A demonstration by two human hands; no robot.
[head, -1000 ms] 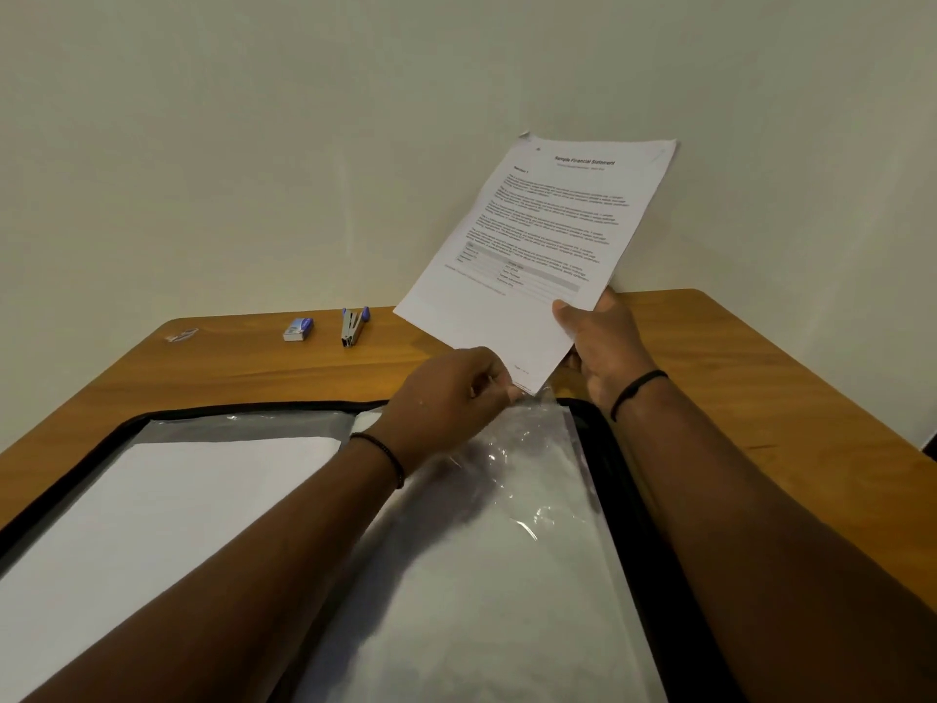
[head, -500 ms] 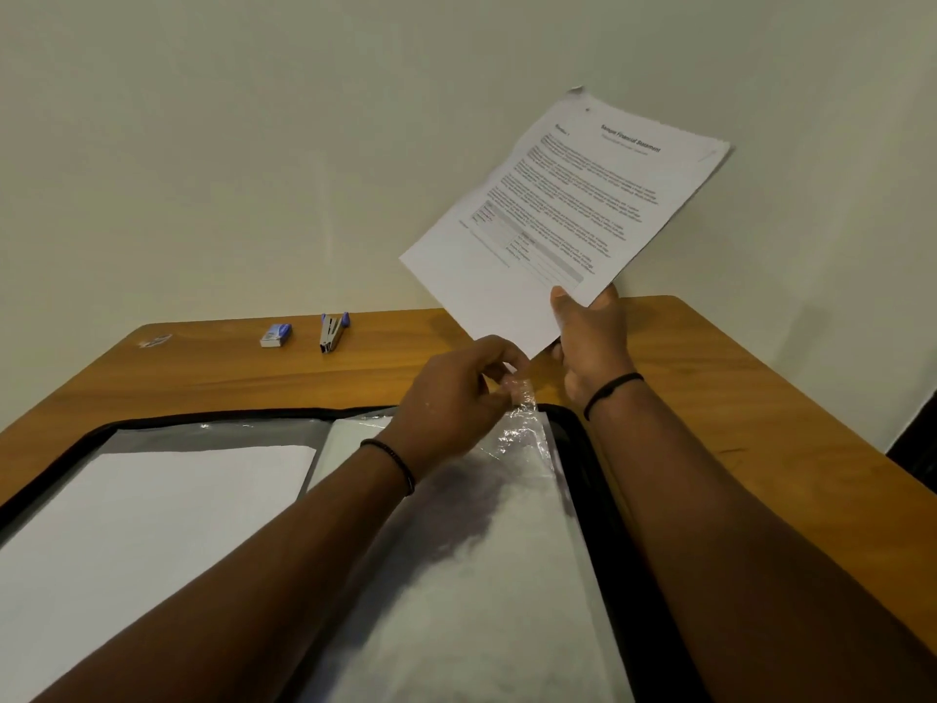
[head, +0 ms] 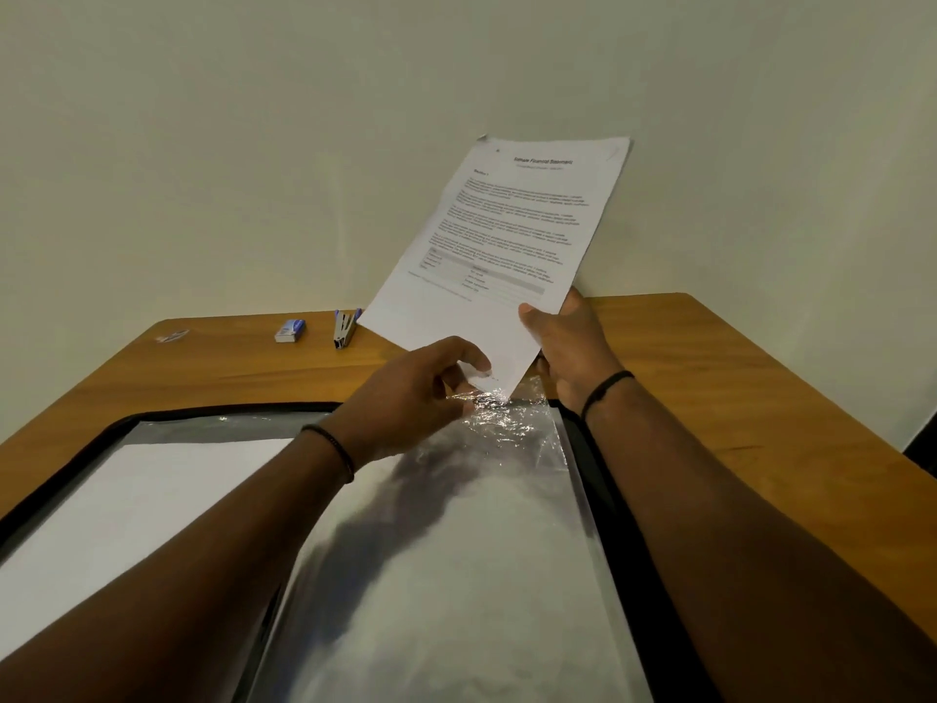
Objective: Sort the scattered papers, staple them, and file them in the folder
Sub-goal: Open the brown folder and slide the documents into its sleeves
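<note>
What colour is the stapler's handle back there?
Blue, over a grey metal body, on the stapler; the head view shows it.

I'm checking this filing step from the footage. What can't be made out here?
- Body text on the stapled papers, head view: too small and blurred.
- Whether their corner is inside the plastic sleeve: left hand and glare hide it.
- Folder's near part: cut off by the bottom edge.
- Right hand fingers: behind the papers.

A plain office or study corner: a wooden desk (head: 710,378) pushed against a bare cream wall (head: 253,144), with a stapler (head: 345,328), a staple box (head: 290,331), an open black folder (head: 616,504) and a printed document (head: 512,230) on hand.
</note>
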